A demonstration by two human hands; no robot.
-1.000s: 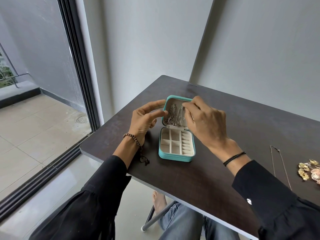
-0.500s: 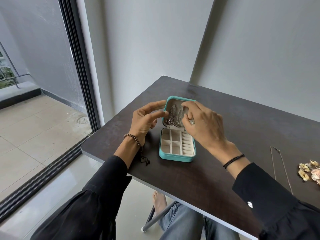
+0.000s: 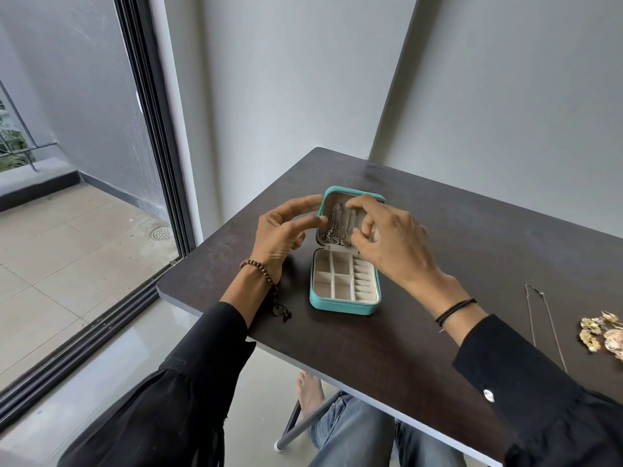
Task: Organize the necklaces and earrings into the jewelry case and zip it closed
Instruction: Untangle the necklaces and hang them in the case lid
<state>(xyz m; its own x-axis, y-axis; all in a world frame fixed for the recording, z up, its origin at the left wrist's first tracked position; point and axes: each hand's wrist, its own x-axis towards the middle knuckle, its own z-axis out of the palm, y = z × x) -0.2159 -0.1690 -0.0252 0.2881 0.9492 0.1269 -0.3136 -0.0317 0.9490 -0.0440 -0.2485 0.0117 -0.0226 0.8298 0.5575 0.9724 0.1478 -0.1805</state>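
A teal jewelry case (image 3: 340,306) lies open on the dark table (image 3: 438,348), its lid (image 3: 337,192) standing upright. Several silver necklaces (image 3: 333,227) hang inside the lid. The beige compartments in the base hold nothing I can see. My left hand (image 3: 279,237) touches the lid's left edge with straight fingers. My right hand (image 3: 394,244) is in front of the lid's right half, forefinger and thumb curled on a thin chain there. Another thin necklace (image 3: 539,318) and gold and pink earrings (image 3: 596,335) lie on the table to the right.
The table's left corner and front edge are close to the case. A grey wall runs behind the table. A sliding glass door stands at the left. My knees and a chair leg show under the table.
My right hand has shifted slightly left and down across the lid, its forefinger now at the lid's top middle. My left hand stays on the lid's edge.
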